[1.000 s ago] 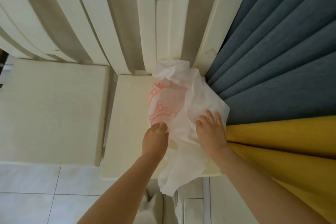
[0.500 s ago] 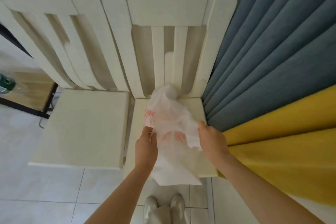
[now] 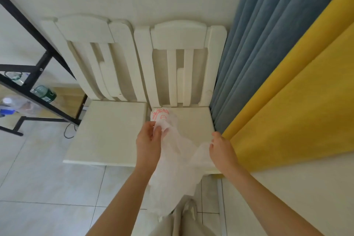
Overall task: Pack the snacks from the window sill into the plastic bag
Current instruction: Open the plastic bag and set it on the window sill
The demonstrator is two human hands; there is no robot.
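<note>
A thin white plastic bag with red print hangs between my two hands, above the front of the right cream chair's seat. My left hand pinches the printed upper part of the bag. My right hand grips the bag's other edge beside the curtain. The bag's lower part droops toward the floor and my shoes. No snacks and no window sill are in view.
Two cream wooden chairs stand side by side against the wall; the left chair's seat is bare. Blue curtain and yellow curtain hang at the right. A black metal shelf with bottles stands at the left. Tiled floor lies below.
Both hands have lifted the bag off the right chair's seat and drawn it toward me. The view has pulled back and up, showing the whole chairs and the shelf.
</note>
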